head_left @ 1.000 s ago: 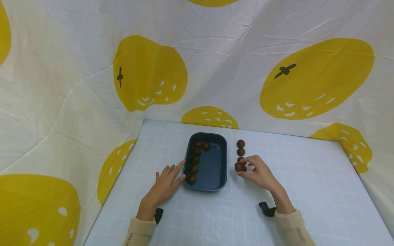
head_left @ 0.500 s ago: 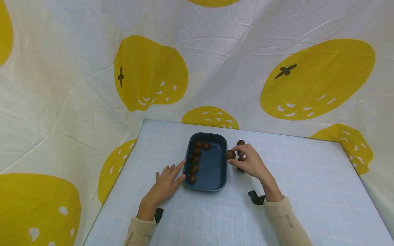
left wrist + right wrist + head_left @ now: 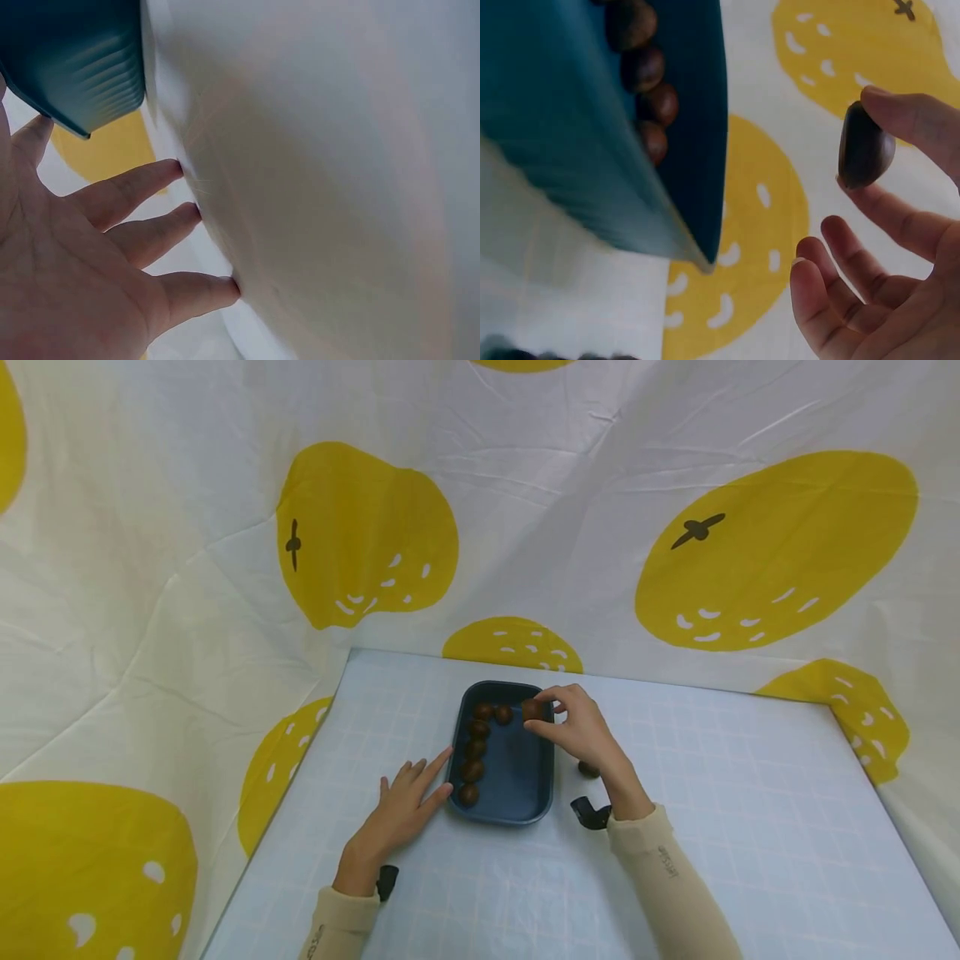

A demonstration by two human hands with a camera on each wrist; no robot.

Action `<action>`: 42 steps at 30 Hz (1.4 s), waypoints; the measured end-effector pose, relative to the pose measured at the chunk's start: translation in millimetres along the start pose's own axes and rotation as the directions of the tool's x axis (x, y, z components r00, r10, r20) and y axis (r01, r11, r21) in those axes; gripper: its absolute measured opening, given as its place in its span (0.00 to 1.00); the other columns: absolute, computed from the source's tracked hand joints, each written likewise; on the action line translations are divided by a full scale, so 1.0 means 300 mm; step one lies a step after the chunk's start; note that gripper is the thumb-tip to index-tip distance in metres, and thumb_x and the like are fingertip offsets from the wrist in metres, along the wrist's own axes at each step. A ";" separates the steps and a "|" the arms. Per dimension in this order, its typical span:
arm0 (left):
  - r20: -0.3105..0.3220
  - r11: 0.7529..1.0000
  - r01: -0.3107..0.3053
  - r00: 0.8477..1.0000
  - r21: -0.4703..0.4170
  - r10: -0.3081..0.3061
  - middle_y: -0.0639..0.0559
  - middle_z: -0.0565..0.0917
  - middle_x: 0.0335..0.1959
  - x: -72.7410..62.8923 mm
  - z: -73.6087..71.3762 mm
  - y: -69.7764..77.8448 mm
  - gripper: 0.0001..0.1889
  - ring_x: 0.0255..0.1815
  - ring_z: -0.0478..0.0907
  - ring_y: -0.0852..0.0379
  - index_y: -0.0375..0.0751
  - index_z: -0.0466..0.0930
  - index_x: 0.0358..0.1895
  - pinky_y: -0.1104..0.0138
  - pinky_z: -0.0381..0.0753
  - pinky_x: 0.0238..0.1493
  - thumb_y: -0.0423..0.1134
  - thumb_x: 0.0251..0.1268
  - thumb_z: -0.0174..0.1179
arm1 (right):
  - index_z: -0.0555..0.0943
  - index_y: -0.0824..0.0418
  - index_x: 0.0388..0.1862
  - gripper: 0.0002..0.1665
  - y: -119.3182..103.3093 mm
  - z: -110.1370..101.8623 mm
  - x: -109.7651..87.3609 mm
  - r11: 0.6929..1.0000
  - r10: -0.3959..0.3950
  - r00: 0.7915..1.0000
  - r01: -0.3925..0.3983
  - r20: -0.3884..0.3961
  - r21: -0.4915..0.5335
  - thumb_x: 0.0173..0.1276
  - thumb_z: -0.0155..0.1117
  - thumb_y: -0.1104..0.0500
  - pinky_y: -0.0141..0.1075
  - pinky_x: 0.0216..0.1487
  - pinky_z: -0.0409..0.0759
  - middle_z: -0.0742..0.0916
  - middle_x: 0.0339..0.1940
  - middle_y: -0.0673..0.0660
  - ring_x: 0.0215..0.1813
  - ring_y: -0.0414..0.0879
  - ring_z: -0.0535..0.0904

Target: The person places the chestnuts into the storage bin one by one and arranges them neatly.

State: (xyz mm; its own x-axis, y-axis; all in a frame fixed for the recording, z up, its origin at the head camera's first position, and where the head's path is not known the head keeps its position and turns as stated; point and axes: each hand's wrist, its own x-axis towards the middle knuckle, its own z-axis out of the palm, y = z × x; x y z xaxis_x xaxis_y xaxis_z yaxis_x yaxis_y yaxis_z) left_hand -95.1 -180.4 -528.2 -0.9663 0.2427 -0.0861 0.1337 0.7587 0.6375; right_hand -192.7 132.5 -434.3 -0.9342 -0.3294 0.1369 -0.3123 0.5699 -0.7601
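Over the far right part of a dark blue tray (image 3: 517, 781), my right hand (image 3: 581, 731) pinches a brown chestnut (image 3: 532, 709) between thumb and forefinger. The right wrist view shows this chestnut (image 3: 866, 146) with one flat side, the other fingers loosely bent below it. Inside the tray, several chestnuts (image 3: 475, 748) form a line along the left side, and another chestnut (image 3: 503, 715) sits at the far end. My left hand (image 3: 397, 814) lies spread at the tray's left side. In the left wrist view, a finger touches the tray rim (image 3: 67, 124) and other fingertips rest on the table.
A chestnut (image 3: 588, 770) lies on the table right of the tray, partly hidden by my right wrist. Blurred dark shapes (image 3: 547, 355) show at the right wrist view's lower edge. A white curtain with yellow fruit prints (image 3: 540, 552) stands behind the pale checked table (image 3: 750, 827).
My right hand has lifted a chestnut from the row on the table and carried it left and away from me, over the tray. My left hand has stayed in place.
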 end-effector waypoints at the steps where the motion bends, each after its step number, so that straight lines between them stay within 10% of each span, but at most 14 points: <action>1: -0.002 1.000 -0.003 1.000 0.001 0.003 0.36 0.61 0.76 0.000 0.000 0.000 0.31 0.77 0.48 0.33 0.77 0.46 0.79 0.26 0.34 0.65 0.67 0.76 0.40 | 0.83 0.59 0.55 0.26 -0.007 0.003 0.010 1.000 -0.006 1.000 0.006 0.004 0.000 0.61 0.77 0.49 0.51 0.46 0.79 0.80 0.54 0.62 0.51 0.61 0.77; 42: 0.005 1.000 0.004 1.000 0.003 -0.004 0.36 0.61 0.76 0.004 0.000 -0.005 0.32 0.77 0.48 0.32 0.76 0.47 0.79 0.26 0.34 0.65 0.67 0.76 0.40 | 0.85 0.65 0.46 0.21 0.066 0.257 0.201 0.992 0.033 0.998 -0.025 0.061 -0.127 0.58 0.79 0.54 0.47 0.48 0.80 0.87 0.42 0.60 0.44 0.53 0.81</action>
State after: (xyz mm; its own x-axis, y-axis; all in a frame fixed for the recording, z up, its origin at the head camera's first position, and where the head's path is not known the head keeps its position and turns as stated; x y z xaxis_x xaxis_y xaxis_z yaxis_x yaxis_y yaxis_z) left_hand -96.3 -181.1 -529.3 -0.9657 0.2427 -0.0919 0.1309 0.7614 0.6349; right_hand -241.9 65.9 -490.0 -0.9318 -0.3556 0.0723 -0.3078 0.6691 -0.6764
